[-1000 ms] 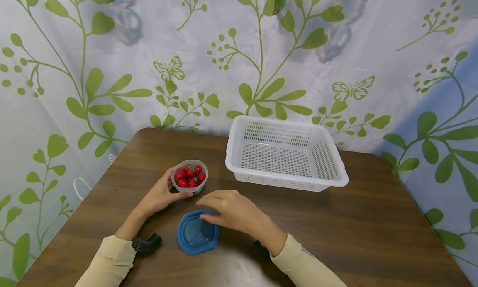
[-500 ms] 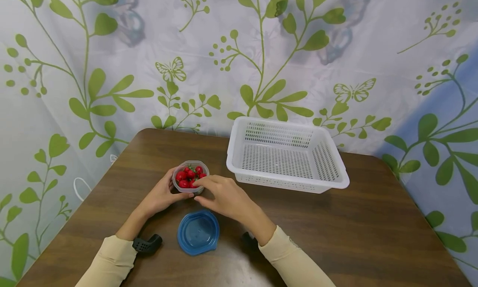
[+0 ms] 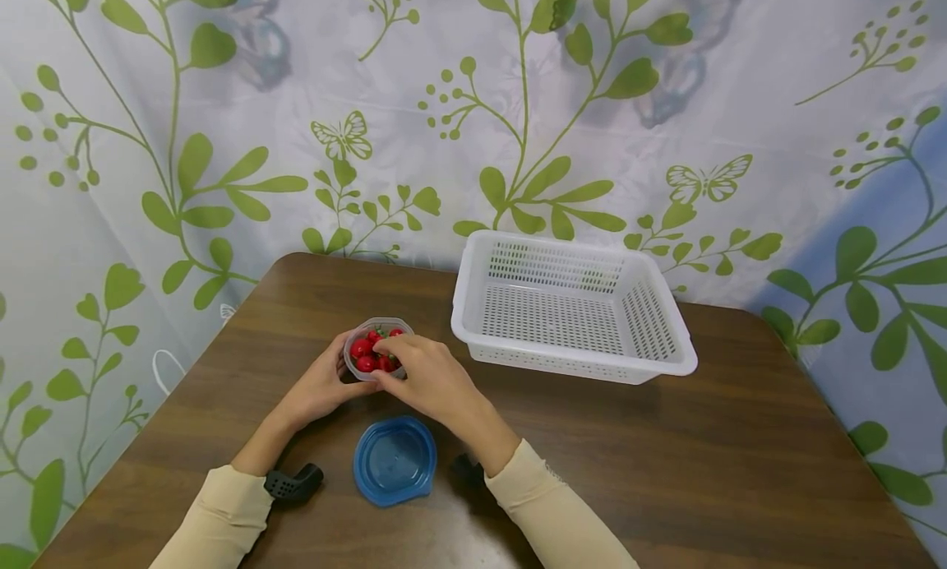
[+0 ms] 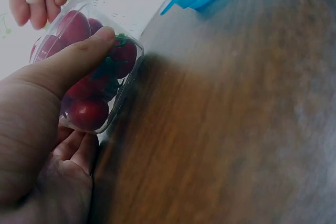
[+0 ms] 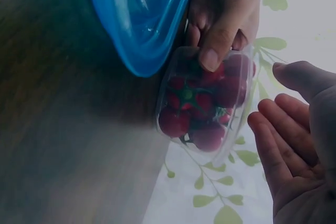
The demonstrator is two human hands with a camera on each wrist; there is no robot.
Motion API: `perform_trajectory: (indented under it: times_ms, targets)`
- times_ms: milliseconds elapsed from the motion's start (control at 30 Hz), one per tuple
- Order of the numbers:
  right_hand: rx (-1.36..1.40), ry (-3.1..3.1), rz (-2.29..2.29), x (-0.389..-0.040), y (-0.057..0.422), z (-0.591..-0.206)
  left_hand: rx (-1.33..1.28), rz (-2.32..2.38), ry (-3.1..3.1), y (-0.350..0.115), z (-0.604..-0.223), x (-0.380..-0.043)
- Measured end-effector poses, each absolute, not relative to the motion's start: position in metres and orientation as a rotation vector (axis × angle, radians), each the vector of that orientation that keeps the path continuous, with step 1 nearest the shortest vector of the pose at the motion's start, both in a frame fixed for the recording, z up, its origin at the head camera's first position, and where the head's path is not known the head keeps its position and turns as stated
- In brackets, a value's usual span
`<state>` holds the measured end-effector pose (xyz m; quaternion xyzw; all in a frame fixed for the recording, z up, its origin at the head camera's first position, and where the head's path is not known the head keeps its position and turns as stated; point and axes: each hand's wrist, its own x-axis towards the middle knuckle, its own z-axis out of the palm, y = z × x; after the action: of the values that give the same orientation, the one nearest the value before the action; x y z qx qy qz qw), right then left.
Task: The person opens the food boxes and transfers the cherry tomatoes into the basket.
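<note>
My left hand [image 3: 320, 386] grips a small clear plastic container [image 3: 350, 349] on the table, thumb along its near side and fingers round the left. Inside lie several red cherry tomatoes [image 3: 363, 363] with green stems. Over the container's right side is my right hand [image 3: 435, 381], its fingers partly hiding the tomatoes in the head view. In the right wrist view, its thumb and fingers are apart with nothing between them, close to the container rim. A blue lid [image 3: 395, 460] lies on the table just in front of the container.
A white perforated basket [image 3: 468, 314] stands toward the back of the brown wooden table [image 3: 710, 454], right of the container. Behind the table hangs a leaf-patterned cloth [image 3: 399, 84]. A black wrist device [image 3: 293, 482] sits at my left wrist.
My right hand has moved from above the blue lid up and left to the container of tomatoes. The left hand keeps its grip, and the lid and basket stay put.
</note>
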<state>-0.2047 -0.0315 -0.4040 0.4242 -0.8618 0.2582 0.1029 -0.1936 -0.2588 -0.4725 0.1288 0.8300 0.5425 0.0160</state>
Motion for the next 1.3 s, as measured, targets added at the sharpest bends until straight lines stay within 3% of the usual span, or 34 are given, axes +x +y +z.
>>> perform_trajectory:
  times_ms: [1300]
  targets:
    - [1.209,-2.560,0.700,-0.212,-0.055,-0.417,0.381,1.673,2.567,-0.260,-0.470,-0.191]
